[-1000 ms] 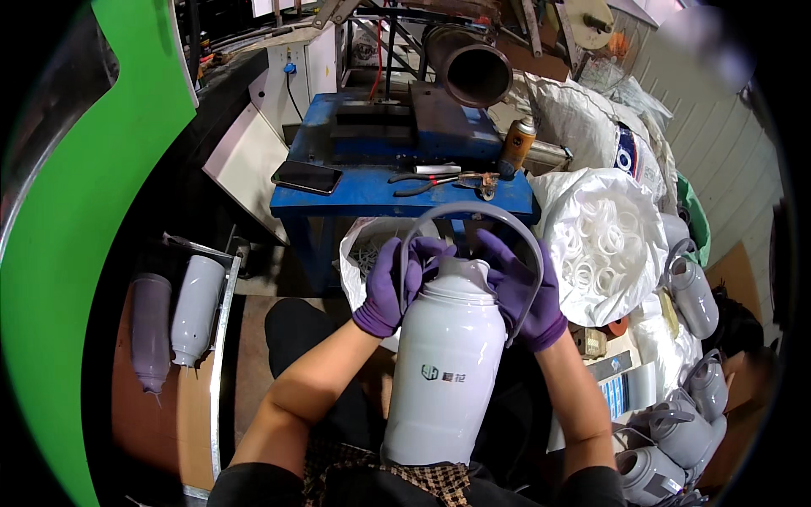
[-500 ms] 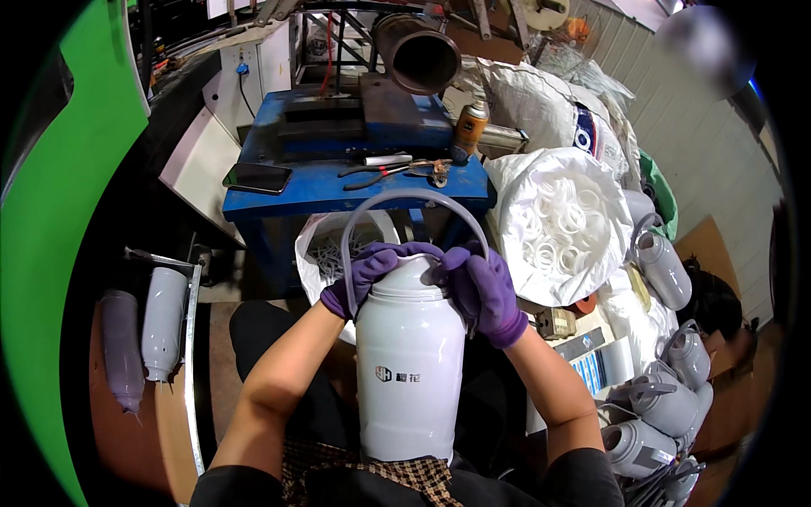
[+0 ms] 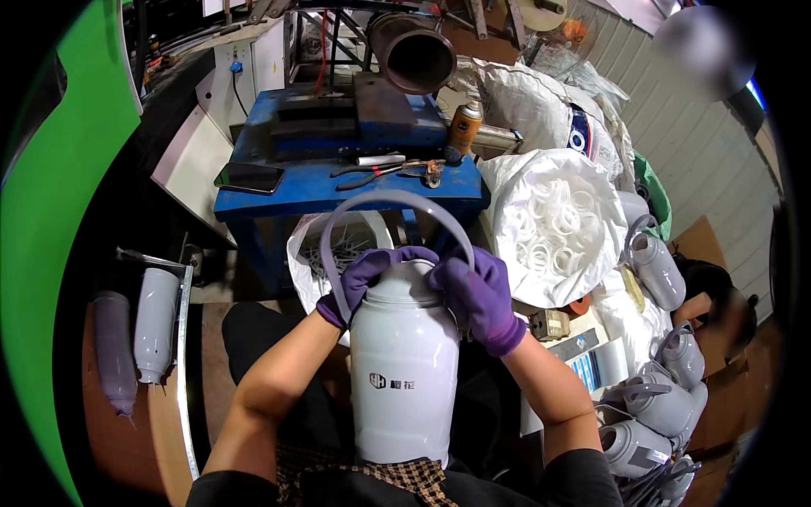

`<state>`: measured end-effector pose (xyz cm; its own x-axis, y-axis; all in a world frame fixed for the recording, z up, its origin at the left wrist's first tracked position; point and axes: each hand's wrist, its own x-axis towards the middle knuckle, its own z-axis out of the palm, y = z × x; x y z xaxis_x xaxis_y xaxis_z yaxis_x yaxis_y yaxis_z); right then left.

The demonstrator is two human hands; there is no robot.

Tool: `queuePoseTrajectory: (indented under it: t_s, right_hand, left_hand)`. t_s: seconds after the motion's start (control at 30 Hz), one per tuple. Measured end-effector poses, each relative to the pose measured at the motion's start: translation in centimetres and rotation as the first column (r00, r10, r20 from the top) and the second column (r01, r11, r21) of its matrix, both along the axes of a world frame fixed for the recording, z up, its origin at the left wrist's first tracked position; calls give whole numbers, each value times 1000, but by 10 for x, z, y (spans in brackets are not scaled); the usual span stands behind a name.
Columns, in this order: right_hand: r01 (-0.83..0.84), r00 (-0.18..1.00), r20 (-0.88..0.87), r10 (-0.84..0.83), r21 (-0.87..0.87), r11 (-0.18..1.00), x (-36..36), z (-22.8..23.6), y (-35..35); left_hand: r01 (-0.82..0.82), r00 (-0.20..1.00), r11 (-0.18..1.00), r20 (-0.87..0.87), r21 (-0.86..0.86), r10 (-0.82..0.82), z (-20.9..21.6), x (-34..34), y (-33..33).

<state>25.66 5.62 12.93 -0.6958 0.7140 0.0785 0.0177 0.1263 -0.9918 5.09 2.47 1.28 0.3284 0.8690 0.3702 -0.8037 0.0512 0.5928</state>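
Note:
A glossy light-grey thermos flask shell (image 3: 404,372) stands upright between my legs, close against my body. Its grey hoop handle (image 3: 384,198) arches up beyond the neck. My left hand (image 3: 361,277), in a purple glove, is closed round the left side of the neck, inside the handle's left leg. On the other side my right hand (image 3: 481,294), gloved alike, grips the upper right of the neck with curled fingers near the handle's right end. Both hands partly cover the rim and the handle joints, so the fingertips are hidden.
Ahead is a blue bench (image 3: 312,193) with a phone (image 3: 248,177), pliers (image 3: 372,175) and a spray can (image 3: 465,128). A white sack (image 3: 513,270) of rings and several grey flask shells (image 3: 659,272) lie right, beside another person (image 3: 733,317). Two shells (image 3: 158,325) lie left.
My right hand has shifted slightly inward over the neck, covering more of the top. The handle has tipped a little to the left. A person's arm at right has come into view.

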Motion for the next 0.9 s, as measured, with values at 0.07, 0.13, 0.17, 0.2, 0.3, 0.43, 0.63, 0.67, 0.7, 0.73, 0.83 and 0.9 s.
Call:
queuePoseTrajectory:
  t_s: [0.07,0.13,0.17,0.2,0.3,0.43,0.63,0.67,0.7,0.73,0.83,0.9]
  right_hand:
    - [-111,964,-95,249,706,699,-2,-2,-7]
    - [-65,840,-10,542,991,118,-8,-1,-17]
    - [60,773,-38,633,998,-14,-15,-3,-27]
    - [1,758,95,645,989,-147,-18,1,-31]
    - [-113,923,56,380,985,129,-29,13,-31]
    - [4,999,33,-10,193,981,-10,24,-17]
    - [83,983,-166,-74,44,996,-1,-4,-14]
    - [77,983,-163,-84,-45,996,-1,-7,-13]
    - [32,987,-159,-29,17,999,-2,-9,-11]
    - [-11,988,-152,22,73,997,-2,-10,-9]
    - [-108,984,-130,118,83,991,4,-10,-2]
    - [-111,983,-142,112,14,994,11,-10,2]
  left_hand:
    - [53,998,985,-36,-165,-60,-2,7,6]
    - [35,998,999,-61,7,-35,-5,18,10]
    - [71,997,989,23,131,-75,-7,22,12]
    - [150,987,987,56,61,-153,-8,25,12]
    - [31,992,994,-121,107,-18,-8,18,12]
    - [-17,991,997,135,78,7,-3,0,1]
    - [-14,997,996,-71,-89,7,12,-3,-5]
    - [-82,987,995,-141,-51,74,14,-5,-3]
    - [-140,972,990,-193,-9,136,14,-4,-5]
    - [-107,970,993,-212,45,115,15,-4,-2]
    - [-19,1000,979,10,205,17,10,-3,-2]
    - [-90,995,993,-41,77,93,4,0,-1]
